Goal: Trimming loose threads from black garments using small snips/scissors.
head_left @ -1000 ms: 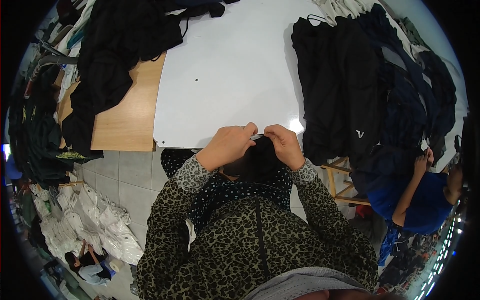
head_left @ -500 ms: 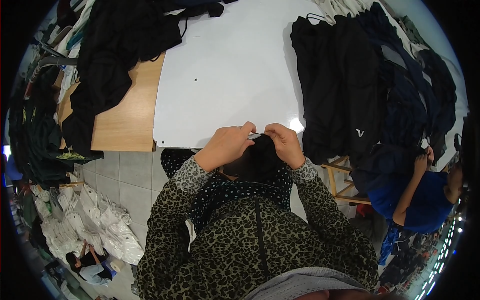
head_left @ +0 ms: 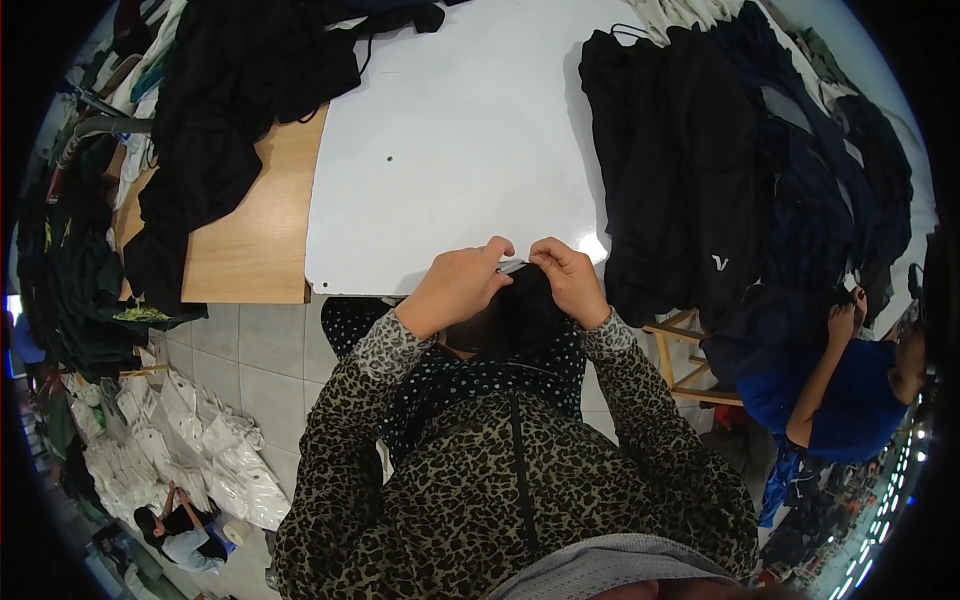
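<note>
Over my lap hangs a piece of black fabric [head_left: 515, 312], probably a garment, bunched just off the table's near edge. My right hand [head_left: 568, 282] is closed, thumb and forefinger pinching its upper edge. My left hand [head_left: 452, 288] curls at the fabric's left side, its thumb and forefinger bent around a small pale, shiny strip [head_left: 512, 266]. That strip lies between the two hands at the top of the fabric; whether it is a label or a small tool I cannot make out. The left hand's other fingers are hidden.
Ahead stands a white-topped table [head_left: 450, 200], with a wooden tabletop [head_left: 245, 235] on its left. Black garments [head_left: 215, 120] are heaped at left; black trousers [head_left: 675, 170] lie at right. A co-worker in blue [head_left: 850, 400] sits at right. Plastic-wrapped packs [head_left: 225, 455] lie lower left.
Both hands have risen slightly, and the right fingertips have drawn a little closer to the pale strip. The forefinger and thumb of my left hand are a bit wider apart.
</note>
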`<move>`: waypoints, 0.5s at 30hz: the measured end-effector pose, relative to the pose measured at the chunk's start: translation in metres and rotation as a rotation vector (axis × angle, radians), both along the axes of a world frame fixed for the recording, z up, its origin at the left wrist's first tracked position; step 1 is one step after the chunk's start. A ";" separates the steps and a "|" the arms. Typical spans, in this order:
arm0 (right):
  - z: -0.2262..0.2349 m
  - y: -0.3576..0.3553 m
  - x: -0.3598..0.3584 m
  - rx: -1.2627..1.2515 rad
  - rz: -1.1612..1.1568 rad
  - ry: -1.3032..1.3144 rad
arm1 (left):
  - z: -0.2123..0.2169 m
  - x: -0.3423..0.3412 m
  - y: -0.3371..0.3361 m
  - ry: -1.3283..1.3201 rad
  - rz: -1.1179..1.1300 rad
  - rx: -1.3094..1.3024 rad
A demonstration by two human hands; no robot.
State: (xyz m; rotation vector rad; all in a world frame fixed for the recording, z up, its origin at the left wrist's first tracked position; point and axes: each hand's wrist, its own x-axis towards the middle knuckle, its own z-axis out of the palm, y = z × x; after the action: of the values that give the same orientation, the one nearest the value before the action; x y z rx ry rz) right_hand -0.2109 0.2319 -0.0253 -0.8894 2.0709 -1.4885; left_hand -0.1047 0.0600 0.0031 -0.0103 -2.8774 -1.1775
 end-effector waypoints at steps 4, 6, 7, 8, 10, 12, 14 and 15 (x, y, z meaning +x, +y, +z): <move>0.001 0.001 -0.001 0.035 0.012 0.016 | 0.003 -0.001 0.001 0.006 -0.042 -0.020; 0.000 0.001 0.000 0.032 0.016 0.013 | 0.002 0.000 -0.001 0.006 -0.048 -0.021; 0.001 0.001 -0.001 0.036 0.015 0.017 | 0.002 0.000 -0.001 0.008 -0.054 -0.020; 0.001 0.001 0.000 0.041 0.015 0.022 | 0.002 0.000 -0.001 0.007 -0.054 -0.020; 0.004 0.001 0.001 0.044 0.021 0.022 | 0.001 0.001 -0.001 0.001 -0.059 -0.034; 0.004 0.000 0.002 0.048 0.029 0.022 | 0.001 0.000 -0.001 -0.008 -0.058 -0.040; 0.005 0.000 0.002 0.035 0.026 0.041 | 0.002 0.000 -0.001 -0.018 -0.060 -0.046; 0.005 0.000 0.002 0.035 0.027 0.041 | 0.003 0.000 -0.001 -0.023 -0.057 -0.045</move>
State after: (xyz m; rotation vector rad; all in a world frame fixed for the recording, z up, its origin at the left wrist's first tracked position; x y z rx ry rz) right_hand -0.2092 0.2319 -0.0205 -0.9377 2.0998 -1.4268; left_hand -0.1046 0.0589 0.0064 -0.0812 -2.9419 -1.1279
